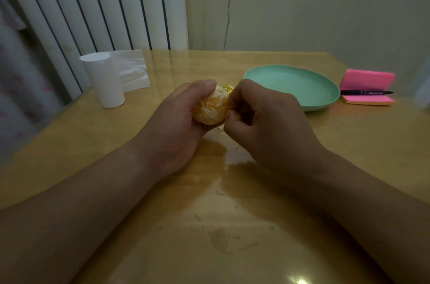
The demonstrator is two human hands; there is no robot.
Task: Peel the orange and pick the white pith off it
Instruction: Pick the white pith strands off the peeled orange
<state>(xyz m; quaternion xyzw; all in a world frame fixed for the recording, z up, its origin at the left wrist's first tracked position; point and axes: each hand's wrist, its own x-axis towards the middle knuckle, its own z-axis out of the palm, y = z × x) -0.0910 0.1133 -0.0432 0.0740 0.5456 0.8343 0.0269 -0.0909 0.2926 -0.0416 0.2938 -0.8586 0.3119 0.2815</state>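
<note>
At the upper left of the frame, white ribbed panels (93, 4) with dark gaps stand behind the desk (349, 144), whose glossy yellow-brown top mirrors the light. Near the desk's left edge a soft white paper roll (104, 80) stands upright, a crumpled loose sheet (133, 69) trailing behind it.

In the centre the left hand (176, 120) cups the orange (213, 106) from the left and below, thumb curled over its top. The fruit is held just above the desk. It is round, mostly bare of skin and matted with white stringy pith, and a small scrap of peel (226, 87) clings to its upper right. The right hand (267, 120) has its fingers curled tight and pinches at the fruit's right side; what is nipped between the fingertips is too small to tell.

Right of the hands lies a shallow, smooth, round green plate (290, 83). Beyond it, near the right edge, is a folded pink pad of sticky notes (366, 79) with a dark pen (366, 92) lying across it.

The lower middle of the desk is open surface, marked by pale flecks (197, 217).
</note>
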